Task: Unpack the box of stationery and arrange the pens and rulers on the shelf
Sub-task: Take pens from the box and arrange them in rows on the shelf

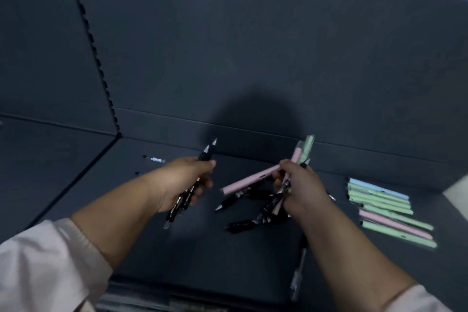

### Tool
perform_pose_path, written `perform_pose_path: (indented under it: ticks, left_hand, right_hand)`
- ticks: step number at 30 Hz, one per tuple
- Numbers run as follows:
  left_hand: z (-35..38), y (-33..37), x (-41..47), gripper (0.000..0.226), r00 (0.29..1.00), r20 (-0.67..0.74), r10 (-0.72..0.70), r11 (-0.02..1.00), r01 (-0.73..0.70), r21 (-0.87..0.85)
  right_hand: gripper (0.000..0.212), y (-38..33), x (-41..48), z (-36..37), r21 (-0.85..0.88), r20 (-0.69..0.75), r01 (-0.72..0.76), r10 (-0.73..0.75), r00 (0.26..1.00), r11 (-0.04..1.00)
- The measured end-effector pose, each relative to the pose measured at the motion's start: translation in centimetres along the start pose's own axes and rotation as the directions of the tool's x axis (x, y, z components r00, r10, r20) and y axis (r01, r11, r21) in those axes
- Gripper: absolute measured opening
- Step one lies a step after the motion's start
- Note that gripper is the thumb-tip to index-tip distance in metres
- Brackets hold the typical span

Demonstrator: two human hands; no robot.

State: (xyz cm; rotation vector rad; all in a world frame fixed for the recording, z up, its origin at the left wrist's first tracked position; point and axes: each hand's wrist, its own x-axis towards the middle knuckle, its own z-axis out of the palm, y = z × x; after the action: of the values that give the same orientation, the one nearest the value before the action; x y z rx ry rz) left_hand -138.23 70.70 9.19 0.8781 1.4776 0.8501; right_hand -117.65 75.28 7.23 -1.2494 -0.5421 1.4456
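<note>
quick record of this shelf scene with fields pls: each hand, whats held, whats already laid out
left hand: grips a black pen bundle, tips pointing away from the person
right hand: grips a mixed pen bunch of pink, green and black pens
laid out: pastel pen row, side by side on the shelf, right of both hands
loose: loose black pens lying on the shelf between the hands

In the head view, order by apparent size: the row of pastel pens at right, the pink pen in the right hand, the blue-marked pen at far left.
1. Row of pastel pens
2. Pink pen in the right hand
3. Blue-marked pen, smallest; it lies farther from the camera, so true size is unsure.
</note>
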Motion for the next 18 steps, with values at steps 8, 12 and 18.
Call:
perform_pose_path:
  ticks: [8,12,18]
  left_hand:
    - [4.3,0.8,-1.8,0.018,0.981,0.189,0.039,0.999,-0.044,0.023]
    - [7.6,0.9,-3.6,0.02,0.967,0.243,0.081,0.992,-0.102,0.074]
    - [13.0,1.1,-4.7,0.018,0.952,0.273,0.141,0.968,-0.191,0.163]
  right_hand:
    - [0.008,-2.8,-4.7,-8.1,0.044,-0.219,0.098,-0.086,0.972,0.994]
    - [0.014,-3.8,-6.1,-14.1,0.053,-0.333,0.096,-0.073,0.94,0.994]
    - [0.023,-4.7,-6.5,-20.8,0.076,-0.426,0.065,-0.026,0.905,0.995]
